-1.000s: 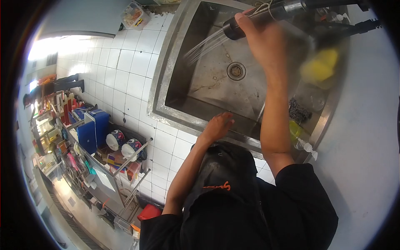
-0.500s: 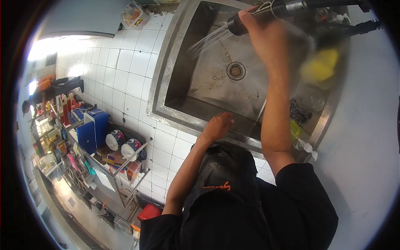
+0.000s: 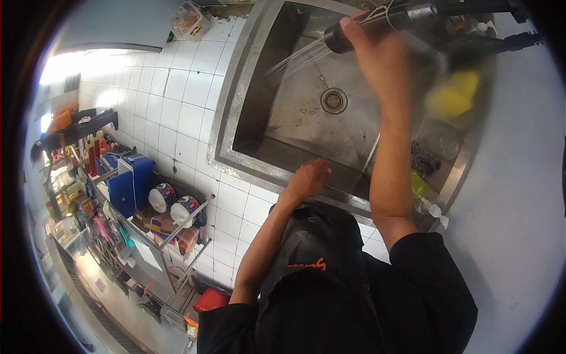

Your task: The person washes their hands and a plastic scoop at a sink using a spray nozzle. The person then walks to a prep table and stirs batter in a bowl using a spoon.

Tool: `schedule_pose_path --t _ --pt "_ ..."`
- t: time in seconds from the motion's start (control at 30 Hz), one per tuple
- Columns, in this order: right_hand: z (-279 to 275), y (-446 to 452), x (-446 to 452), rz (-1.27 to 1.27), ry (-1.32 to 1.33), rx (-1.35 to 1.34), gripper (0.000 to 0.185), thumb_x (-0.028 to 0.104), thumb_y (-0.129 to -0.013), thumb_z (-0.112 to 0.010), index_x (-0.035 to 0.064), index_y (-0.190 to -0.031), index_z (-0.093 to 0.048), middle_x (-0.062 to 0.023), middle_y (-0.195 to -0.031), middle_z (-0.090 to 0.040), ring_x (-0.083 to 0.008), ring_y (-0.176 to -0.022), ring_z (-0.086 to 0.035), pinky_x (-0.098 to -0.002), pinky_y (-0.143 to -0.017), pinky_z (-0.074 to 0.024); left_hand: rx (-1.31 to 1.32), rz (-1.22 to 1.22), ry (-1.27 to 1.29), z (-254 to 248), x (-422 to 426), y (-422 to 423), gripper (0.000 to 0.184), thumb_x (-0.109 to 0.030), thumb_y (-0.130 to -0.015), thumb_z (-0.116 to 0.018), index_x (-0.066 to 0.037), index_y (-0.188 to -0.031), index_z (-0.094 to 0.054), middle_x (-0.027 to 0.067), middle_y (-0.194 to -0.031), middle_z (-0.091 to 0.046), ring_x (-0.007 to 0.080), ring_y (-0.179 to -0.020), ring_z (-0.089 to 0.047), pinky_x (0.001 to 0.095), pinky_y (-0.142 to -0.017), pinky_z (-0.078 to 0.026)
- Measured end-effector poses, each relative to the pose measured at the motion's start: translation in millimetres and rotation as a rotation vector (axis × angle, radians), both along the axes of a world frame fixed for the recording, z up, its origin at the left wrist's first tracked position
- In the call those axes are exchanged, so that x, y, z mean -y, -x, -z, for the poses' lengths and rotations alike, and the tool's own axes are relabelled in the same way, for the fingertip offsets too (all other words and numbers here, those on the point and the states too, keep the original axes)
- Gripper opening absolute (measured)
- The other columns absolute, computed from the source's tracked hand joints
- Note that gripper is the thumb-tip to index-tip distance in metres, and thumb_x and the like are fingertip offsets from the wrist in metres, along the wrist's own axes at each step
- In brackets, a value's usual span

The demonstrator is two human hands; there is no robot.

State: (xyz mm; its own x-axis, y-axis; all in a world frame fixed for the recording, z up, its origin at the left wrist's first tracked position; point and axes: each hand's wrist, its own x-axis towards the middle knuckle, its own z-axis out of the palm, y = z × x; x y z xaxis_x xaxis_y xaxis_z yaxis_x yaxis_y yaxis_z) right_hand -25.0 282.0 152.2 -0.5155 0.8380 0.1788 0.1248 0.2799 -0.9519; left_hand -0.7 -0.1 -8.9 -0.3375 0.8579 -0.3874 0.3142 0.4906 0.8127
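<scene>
My right hand (image 3: 380, 59) is wrapped round a black spray nozzle (image 3: 339, 38) at the top of the view. Water jets out of it to the left, towards the wall of the steel sink (image 3: 233, 112). My left hand (image 3: 309, 180) rests at the sink's near rim, fingers partly curled, and nothing shows in it. Between the hands lies the round drain (image 3: 334, 101). To the right of my right forearm are a blurred yellow cloth or sponge (image 3: 454, 97), a dark metal scourer (image 3: 423, 158) and a bottle with a white pump (image 3: 435, 212).
A transparent box (image 3: 188, 21) stands on the white tiled floor (image 3: 183, 112) beyond the sink. Racks at the left hold blue cases (image 3: 132, 184) and two patterned round items (image 3: 174, 203). A red object (image 3: 211, 300) is lower down. A person (image 3: 76, 125) is at the far left.
My right hand and the nozzle have shifted slightly to the right, with water still running. My left hand has stayed put. The person at the far left has changed posture.
</scene>
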Motion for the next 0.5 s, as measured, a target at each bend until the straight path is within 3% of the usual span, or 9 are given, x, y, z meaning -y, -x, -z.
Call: schedule_pose_path --t 0.07,0.17,0.27,0.37,0.5 --pt "10.8 -1.4 -4.7 0.007 0.013 -0.056 0.030 0.029 -0.084 -0.072 -0.0002 -0.085 -0.066 -0.0057 -0.070 -0.066 -0.0132 -0.067 -0.063 -0.0299 -0.067 -0.0491 0.066 -0.082 -0.058 -3.6 -3.8 1.9 0.023 -0.020 -0.094 -0.057 -0.001 -0.105 -0.063 0.0186 -0.097 -0.069 0.0406 -0.091 -0.065 0.0446 -0.079 -0.051" --pt "7.8 -6.4 -3.2 0.001 0.026 -0.032 0.030 0.030 -0.084 -0.072 -0.0002 -0.085 -0.066 -0.0057 -0.069 -0.066 -0.0133 -0.066 -0.062 -0.0300 -0.067 -0.0488 0.318 -0.267 0.180 -34.6 -20.3 10.7 0.022 -0.019 -0.097 -0.053 -0.001 -0.100 -0.064 0.0168 -0.087 -0.070 0.0394 -0.075 -0.066 0.0434 -0.070 -0.052" --pt "7.8 -7.5 -3.2 -0.023 0.036 -0.043 0.030 0.029 -0.083 -0.072 -0.0004 -0.084 -0.066 -0.0055 -0.068 -0.065 -0.0134 -0.066 -0.062 -0.0304 -0.066 -0.0485 0.313 -0.269 0.328 -46.3 -27.5 17.2 0.028 -0.023 -0.100 -0.050 0.001 -0.093 -0.062 0.0180 -0.079 -0.067 0.0396 -0.063 -0.062 0.0441 -0.062 -0.049" --pt "5.9 -10.1 -1.5 -0.052 0.076 -0.026 0.028 0.027 -0.083 -0.072 -0.0006 -0.083 -0.066 -0.0051 -0.067 -0.065 -0.0129 -0.066 -0.062 -0.0303 -0.065 -0.0483 0.048 -0.181 0.041 -21.8 -15.3 12.3 0.038 -0.028 -0.102 -0.048 0.003 -0.083 -0.059 0.0225 -0.072 -0.062 0.0446 -0.061 -0.058 0.0471 -0.059 -0.046" --pt "1.1 -11.6 4.4 -0.075 0.077 -0.043 0.028 0.027 -0.083 -0.072 -0.0004 -0.084 -0.066 -0.0049 -0.067 -0.065 -0.0127 -0.066 -0.062 -0.0299 -0.065 -0.0485 -0.004 -0.173 0.103 -16.3 -16.0 6.9 0.052 -0.036 -0.102 -0.046 0.005 -0.072 -0.056 0.0284 -0.068 -0.056 0.0508 -0.069 -0.054 0.0512 -0.060 -0.042"
